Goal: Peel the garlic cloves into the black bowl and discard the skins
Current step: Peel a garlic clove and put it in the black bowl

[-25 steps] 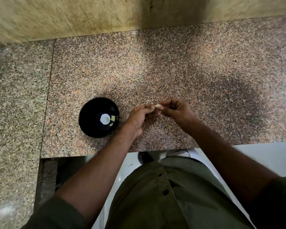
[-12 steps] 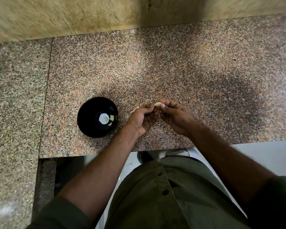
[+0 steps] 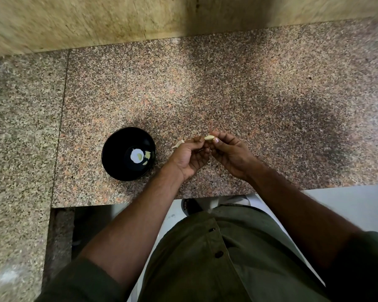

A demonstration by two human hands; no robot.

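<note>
A speckled granite counter (image 3: pixel 227 88) runs below a beige stone wall (image 3: pixel 118 16). A person in an olive shirt (image 3: pixel 216 258) stands at its front edge with both forearms reaching over it. A black bowl (image 3: pixel 112 163) sits on the counter just left of the hands, with a few peeled garlic pieces (image 3: pixel 147 155) inside. The left hand (image 3: pixel 189 156) and right hand (image 3: pixel 232 154) meet above the counter, fingers curled, pinching a pale garlic clove (image 3: pixel 209 137) between their fingertips. A scrap of skin (image 3: pixel 178 144) sticks out behind the left hand.
</note>
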